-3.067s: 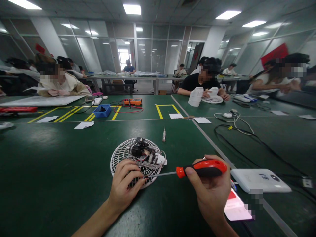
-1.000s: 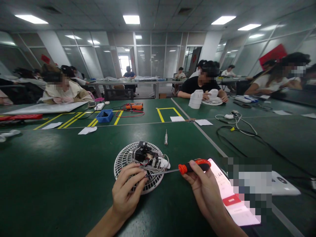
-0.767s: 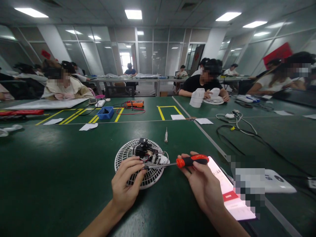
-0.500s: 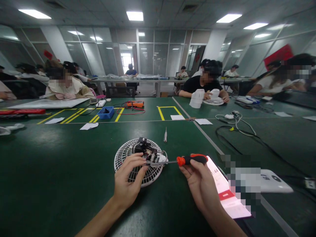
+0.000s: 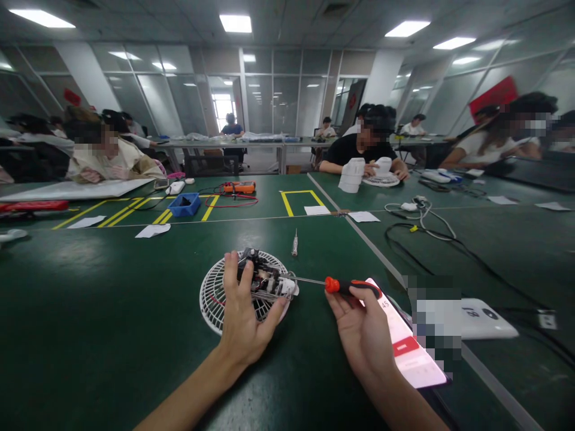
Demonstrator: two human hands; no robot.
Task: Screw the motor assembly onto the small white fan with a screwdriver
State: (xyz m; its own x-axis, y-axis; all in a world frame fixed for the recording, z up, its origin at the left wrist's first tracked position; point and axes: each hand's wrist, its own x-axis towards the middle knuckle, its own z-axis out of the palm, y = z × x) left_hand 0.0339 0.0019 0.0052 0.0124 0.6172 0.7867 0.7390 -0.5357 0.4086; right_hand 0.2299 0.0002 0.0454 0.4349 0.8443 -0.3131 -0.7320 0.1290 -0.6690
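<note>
A white round fan grille [image 5: 211, 308] lies on the green table, with a fan motor assembly [image 5: 263, 278] of black and white parts and wires on top. Over its near left side my left hand [image 5: 245, 317] is spread, fingers against the black part and thumb apart, near the wires. My right hand [image 5: 363, 323] is closed around the red and black handle of a screwdriver [image 5: 345, 287]. The screwdriver's shaft points left to the assembly's right end; its tip is hidden among the parts. Behind the grille lies a small clear-handled screwdriver [image 5: 295, 245].
A lit phone [image 5: 417, 365] lies beside my right hand, near a white device [image 5: 487, 318]. Black cables [image 5: 404, 251] run along the right. A blue bin [image 5: 185, 205] and an orange multimeter [image 5: 240, 187] stand farther back. Across the table, a co-worker [image 5: 366, 143] handles white fan parts.
My left hand has let go of the screwdriver's shaft and spread over the motor assembly. The screwdriver's tip has moved to the assembly's right end. The view has shifted slightly.
</note>
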